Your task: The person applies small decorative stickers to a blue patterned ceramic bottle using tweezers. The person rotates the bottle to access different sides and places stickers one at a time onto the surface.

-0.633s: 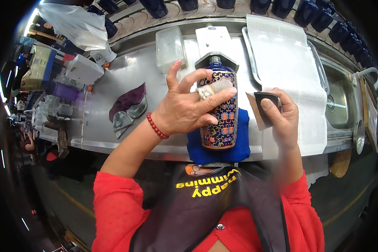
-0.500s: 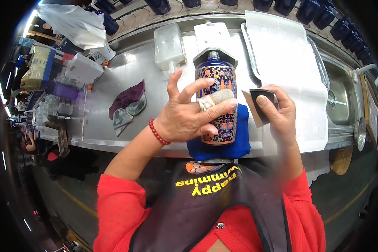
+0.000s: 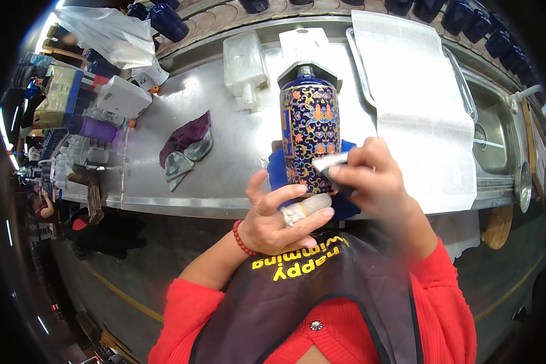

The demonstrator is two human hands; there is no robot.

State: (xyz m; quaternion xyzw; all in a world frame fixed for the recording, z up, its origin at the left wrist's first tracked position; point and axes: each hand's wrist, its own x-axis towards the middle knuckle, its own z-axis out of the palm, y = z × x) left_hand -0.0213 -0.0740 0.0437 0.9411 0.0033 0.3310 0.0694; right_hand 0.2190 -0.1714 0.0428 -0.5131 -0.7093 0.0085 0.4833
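Note:
A dark blue bottle (image 3: 312, 118) with a colourful floral pattern lies with its neck pointing away from me. Its neck end is at a grey angular stand (image 3: 330, 75), and a blue cloth (image 3: 277, 173) shows beneath its near end. My left hand (image 3: 279, 221) is at the bottle's base with its fingers apart. One of its fingers is wrapped in pale fabric; whether it presses on the base I cannot tell. My right hand (image 3: 373, 179) pinches a flat black scraper-like piece (image 3: 332, 162), whose pale edge is at the lower right of the pattern.
Left of the bottle lie purple and grey cloths (image 3: 188, 145) on the steel table (image 3: 236, 176). A clear plastic container (image 3: 244, 64) stands behind. White sheets (image 3: 424, 121) cover the right side, beside a sink (image 3: 491, 142). Blue bottles (image 3: 428, 9) line the far edge.
My left hand has moved down from the bottle's middle to its base. My right hand has swung left, bringing the black piece from beside the bottle to its lower right.

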